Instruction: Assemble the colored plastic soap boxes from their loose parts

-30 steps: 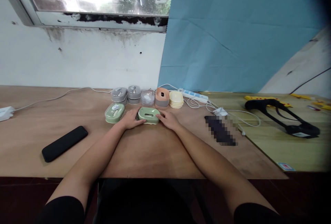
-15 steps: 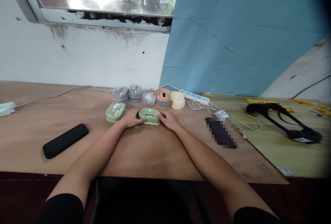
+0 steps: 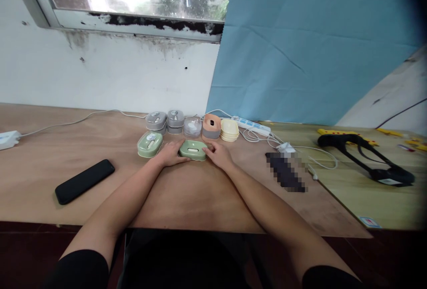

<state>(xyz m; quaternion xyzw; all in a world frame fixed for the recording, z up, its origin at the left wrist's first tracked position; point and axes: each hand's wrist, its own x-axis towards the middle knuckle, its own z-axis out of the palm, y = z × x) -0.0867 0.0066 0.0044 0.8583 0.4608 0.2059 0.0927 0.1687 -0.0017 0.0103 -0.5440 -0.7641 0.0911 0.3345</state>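
A light green oval box (image 3: 193, 150) with a white slot in its top, resembling a soap box, rests on the brown tabletop. My left hand (image 3: 171, 154) is closed against its left end, thumb along the front edge. At the right end, the fingers of my right hand (image 3: 217, 153) grip the rim. Just left of my left hand lies another green box (image 3: 150, 144) under a clear cover with a round label. Parts of the held box's ends are hidden behind my fingers.
Behind stand stacked grey boxes (image 3: 156, 121), a clear container (image 3: 192, 127), an orange-and-grey box (image 3: 211, 126) and stacked cream trays (image 3: 229, 130). A power strip (image 3: 251, 125) trails white cables. A black phone (image 3: 85, 182) lies left; a black frame-like object (image 3: 367, 158) lies far right.
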